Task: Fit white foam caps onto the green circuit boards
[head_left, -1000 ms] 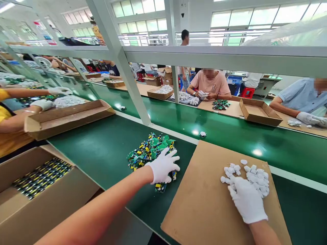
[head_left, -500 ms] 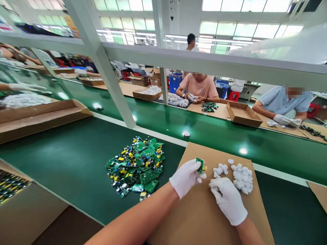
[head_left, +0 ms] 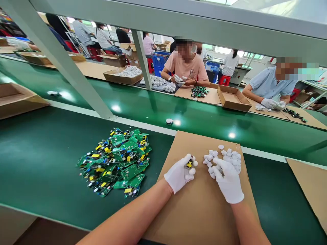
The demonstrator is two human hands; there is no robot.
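Note:
In my white-gloved left hand (head_left: 179, 173) is a small circuit board (head_left: 189, 164) with yellow parts, its fingers wrapped round it above the cardboard sheet (head_left: 196, 211). My right hand (head_left: 228, 180), gloved too, is over a small cluster of white plastic pieces (head_left: 209, 156), thumb and forefinger curved and apart; its fingertips are at the pieces and I see nothing clearly gripped. A second group of white pieces (head_left: 233, 158) sits just behind that hand, partly covered by it. Left of the cardboard lies a heap of green circuit boards (head_left: 122, 153).
Beyond the pale divider strip (head_left: 143, 125) runs a green conveyor belt (head_left: 143, 109) carrying a white piece (head_left: 169, 121). A slanted metal post (head_left: 74, 68) and overhead beam (head_left: 178, 17) frame the view. Two co-workers sit opposite near an open cardboard box (head_left: 233, 98).
The view has tilted down and turned slightly. My left hand has rotated the circuit board, now showing its yellow parts. My right hand has reached onto the small cluster, its fingers spreading.

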